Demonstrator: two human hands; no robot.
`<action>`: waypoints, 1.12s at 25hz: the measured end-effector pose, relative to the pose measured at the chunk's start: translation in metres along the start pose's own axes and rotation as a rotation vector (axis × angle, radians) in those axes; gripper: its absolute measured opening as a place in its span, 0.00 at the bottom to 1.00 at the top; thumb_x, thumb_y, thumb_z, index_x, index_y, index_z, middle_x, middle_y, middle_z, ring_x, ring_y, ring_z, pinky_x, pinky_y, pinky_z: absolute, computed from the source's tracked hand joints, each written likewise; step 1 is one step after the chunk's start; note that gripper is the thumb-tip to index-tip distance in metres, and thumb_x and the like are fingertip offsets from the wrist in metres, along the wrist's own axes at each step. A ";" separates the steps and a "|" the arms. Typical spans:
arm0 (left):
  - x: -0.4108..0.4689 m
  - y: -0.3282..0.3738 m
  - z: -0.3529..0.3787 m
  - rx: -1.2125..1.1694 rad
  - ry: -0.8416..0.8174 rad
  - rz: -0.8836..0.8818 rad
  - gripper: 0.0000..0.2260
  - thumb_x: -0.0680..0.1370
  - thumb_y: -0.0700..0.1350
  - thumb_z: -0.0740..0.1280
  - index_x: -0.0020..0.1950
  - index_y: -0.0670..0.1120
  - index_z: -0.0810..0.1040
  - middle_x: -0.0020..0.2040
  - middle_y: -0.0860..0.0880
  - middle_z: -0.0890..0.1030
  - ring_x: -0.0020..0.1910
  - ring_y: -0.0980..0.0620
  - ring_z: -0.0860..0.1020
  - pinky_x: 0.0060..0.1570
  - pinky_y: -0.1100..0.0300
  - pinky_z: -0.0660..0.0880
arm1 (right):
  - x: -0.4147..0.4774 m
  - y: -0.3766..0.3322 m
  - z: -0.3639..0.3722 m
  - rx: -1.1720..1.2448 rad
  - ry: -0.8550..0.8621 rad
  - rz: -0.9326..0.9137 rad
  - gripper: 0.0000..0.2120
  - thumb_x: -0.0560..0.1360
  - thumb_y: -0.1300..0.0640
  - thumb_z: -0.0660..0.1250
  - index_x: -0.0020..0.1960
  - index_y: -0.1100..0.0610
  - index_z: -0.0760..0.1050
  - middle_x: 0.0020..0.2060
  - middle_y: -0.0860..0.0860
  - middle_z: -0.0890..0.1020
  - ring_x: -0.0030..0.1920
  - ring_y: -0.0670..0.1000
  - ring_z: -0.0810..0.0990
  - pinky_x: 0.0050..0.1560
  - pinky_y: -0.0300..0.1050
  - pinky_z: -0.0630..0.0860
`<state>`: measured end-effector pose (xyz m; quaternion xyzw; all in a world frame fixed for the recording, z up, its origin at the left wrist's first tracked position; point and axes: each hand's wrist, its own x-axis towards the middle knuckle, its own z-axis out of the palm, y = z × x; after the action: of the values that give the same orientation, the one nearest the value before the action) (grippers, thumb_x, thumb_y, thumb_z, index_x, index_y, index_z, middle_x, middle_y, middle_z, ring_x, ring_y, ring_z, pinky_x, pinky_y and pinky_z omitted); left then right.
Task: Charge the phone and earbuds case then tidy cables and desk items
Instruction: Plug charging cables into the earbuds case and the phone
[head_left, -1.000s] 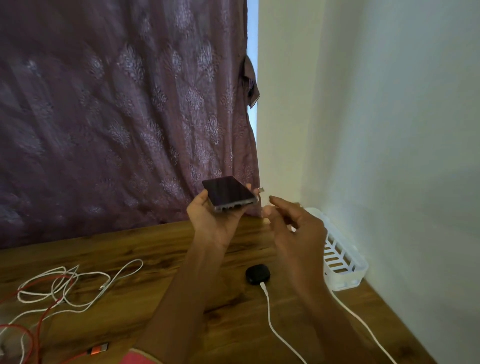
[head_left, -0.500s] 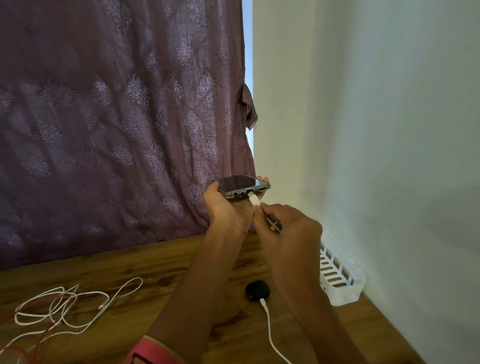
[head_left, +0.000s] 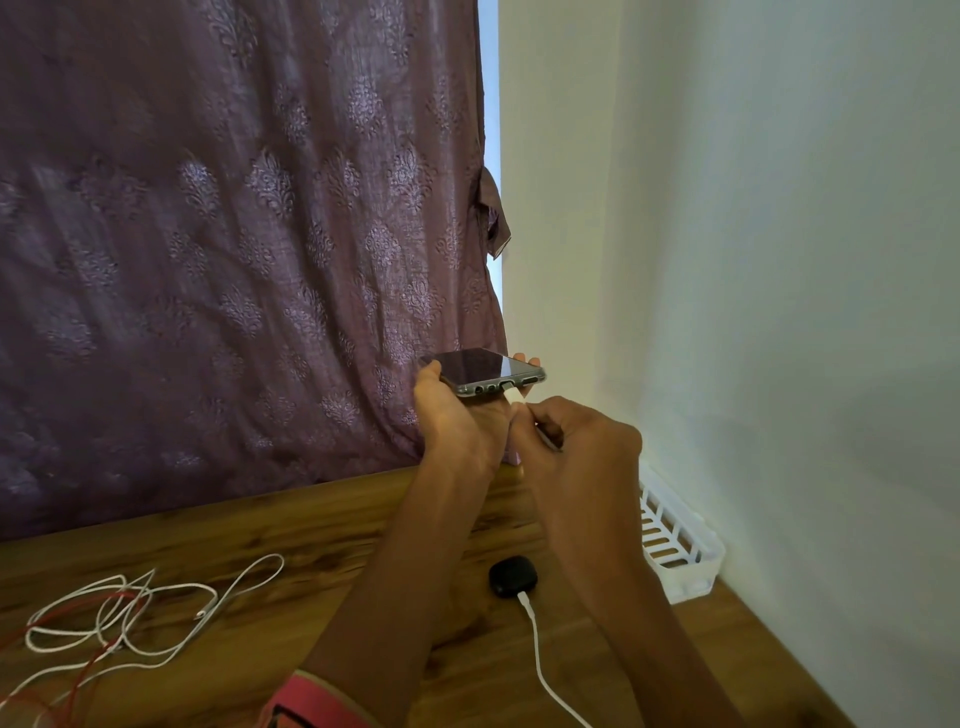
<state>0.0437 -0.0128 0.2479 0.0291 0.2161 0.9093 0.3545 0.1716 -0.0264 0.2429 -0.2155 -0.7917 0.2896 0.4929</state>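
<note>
The left hand (head_left: 457, 421) grips the phone (head_left: 483, 371) level by its sides, its port edge facing the right hand (head_left: 571, 441), which pinches the white plug (head_left: 514, 397) just beneath the edge's middle port.

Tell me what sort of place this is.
Likely a home room, a desk corner: a wooden desk against plain walls, a patterned purple curtain behind it, with loose cables and a black earbuds case on it.

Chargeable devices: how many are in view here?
2. The phone is held up by the left hand, while the right hand pinches a white plug at its port. The black earbuds case lies on the desk, a white cable reaching it. The arms may hide more.
</note>
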 end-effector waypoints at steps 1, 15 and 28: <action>0.001 -0.001 -0.002 0.029 0.010 0.005 0.23 0.77 0.53 0.55 0.66 0.40 0.69 0.63 0.37 0.74 0.62 0.37 0.73 0.67 0.40 0.64 | 0.000 -0.001 -0.002 -0.008 -0.028 0.017 0.10 0.74 0.56 0.66 0.47 0.62 0.80 0.40 0.53 0.83 0.31 0.44 0.71 0.37 0.26 0.68; -0.012 -0.008 -0.008 0.163 -0.111 -0.054 0.30 0.77 0.63 0.52 0.67 0.41 0.69 0.61 0.35 0.76 0.55 0.40 0.78 0.44 0.48 0.77 | 0.003 0.004 0.000 -0.096 -0.092 0.133 0.14 0.76 0.51 0.61 0.52 0.60 0.78 0.45 0.54 0.81 0.29 0.41 0.66 0.38 0.22 0.60; -0.019 -0.008 -0.077 0.321 0.074 0.040 0.21 0.79 0.55 0.56 0.62 0.41 0.72 0.53 0.39 0.80 0.52 0.42 0.80 0.53 0.48 0.77 | -0.013 0.055 0.026 0.175 -0.210 0.458 0.07 0.76 0.47 0.59 0.42 0.49 0.67 0.35 0.41 0.73 0.34 0.41 0.72 0.31 0.29 0.69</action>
<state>0.0471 -0.0492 0.1764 0.0565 0.3710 0.8704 0.3188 0.1564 0.0000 0.1882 -0.3143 -0.7409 0.4819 0.3465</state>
